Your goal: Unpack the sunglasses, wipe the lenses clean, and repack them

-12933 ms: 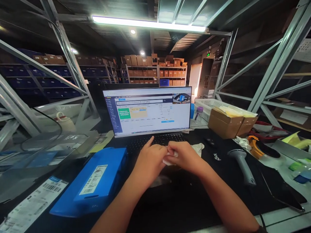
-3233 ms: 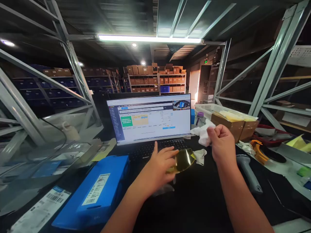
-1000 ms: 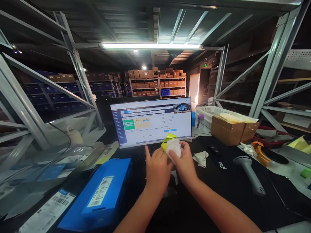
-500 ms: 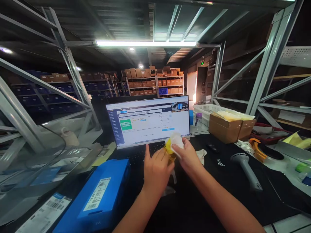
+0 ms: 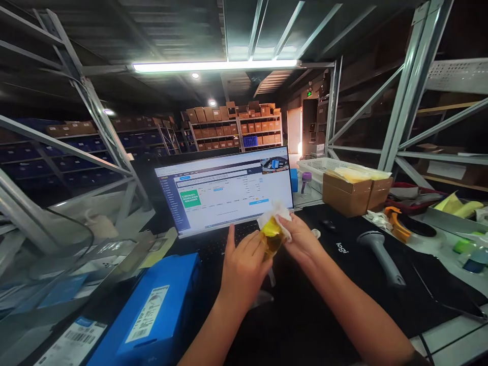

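Note:
In front of the monitor, both hands are together at a yellow see-through piece that looks like a curved lens. My left hand is closed round its left edge, with one finger pointing up. A crumpled white tissue is pinched in my right hand and pressed against the top of the yellow piece. Clear, shiny parts hang below, and whether they join the yellow piece I cannot tell. To the left of my left hand lies a blue box with a white label.
The monitor stands behind a dark keyboard. On the right are a mouse, a grey barcode scanner, an orange tape dispenser and brown cartons. Paper and plastic packs lie left; metal rack posts frame the desk.
The view has shifted slightly to the right. My right hand has shifted the tissue on the yellow piece, and more of the yellow now shows. My left hand keeps its hold.

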Demonstrator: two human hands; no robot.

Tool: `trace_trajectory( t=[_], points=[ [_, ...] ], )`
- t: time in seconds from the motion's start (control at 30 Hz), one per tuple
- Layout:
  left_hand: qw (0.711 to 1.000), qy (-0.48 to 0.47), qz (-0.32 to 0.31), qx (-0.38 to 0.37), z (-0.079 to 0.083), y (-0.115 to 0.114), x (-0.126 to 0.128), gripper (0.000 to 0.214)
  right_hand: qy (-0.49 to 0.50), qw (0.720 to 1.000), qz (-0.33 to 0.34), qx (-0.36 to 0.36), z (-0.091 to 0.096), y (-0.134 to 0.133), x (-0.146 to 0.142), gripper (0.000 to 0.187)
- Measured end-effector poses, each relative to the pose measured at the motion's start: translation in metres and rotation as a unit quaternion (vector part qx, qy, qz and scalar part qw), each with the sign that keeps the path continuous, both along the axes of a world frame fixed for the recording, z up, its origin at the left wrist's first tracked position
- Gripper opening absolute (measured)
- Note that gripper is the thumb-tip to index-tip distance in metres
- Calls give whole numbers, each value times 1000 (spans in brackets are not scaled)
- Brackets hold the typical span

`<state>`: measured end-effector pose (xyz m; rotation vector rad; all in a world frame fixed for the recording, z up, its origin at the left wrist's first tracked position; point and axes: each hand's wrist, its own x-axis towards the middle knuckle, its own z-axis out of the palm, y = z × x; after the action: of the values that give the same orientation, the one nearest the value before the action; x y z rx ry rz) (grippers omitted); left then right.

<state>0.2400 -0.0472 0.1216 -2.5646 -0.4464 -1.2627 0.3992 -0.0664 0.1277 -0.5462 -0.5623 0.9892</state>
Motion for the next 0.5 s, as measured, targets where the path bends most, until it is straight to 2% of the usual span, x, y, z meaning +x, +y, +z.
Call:
trace_trajectory(
  t=[0.1,0.23,0.37,0.43,0.5],
  points=[
    [1000,-2,-10,-2,2,-2,-2,16,4,1000,-18,2,4,0,19,48],
    [998,-45,-14,-31,7,-3,-5,8,-26,993,-110,-17,8,0,43,48],
    [995,-89,-10,-39,11,-5,-7,6,-146,979,-142,-11,7,-3,54,40],
    [994,-103,-8,-37,12,-7,-7,5,-251,954,-163,-30,4,-5,54,32],
    [993,-109,-10,-37,13,-8,-8,5,-363,906,-209,-61,2,-6,53,27]
  ],
)
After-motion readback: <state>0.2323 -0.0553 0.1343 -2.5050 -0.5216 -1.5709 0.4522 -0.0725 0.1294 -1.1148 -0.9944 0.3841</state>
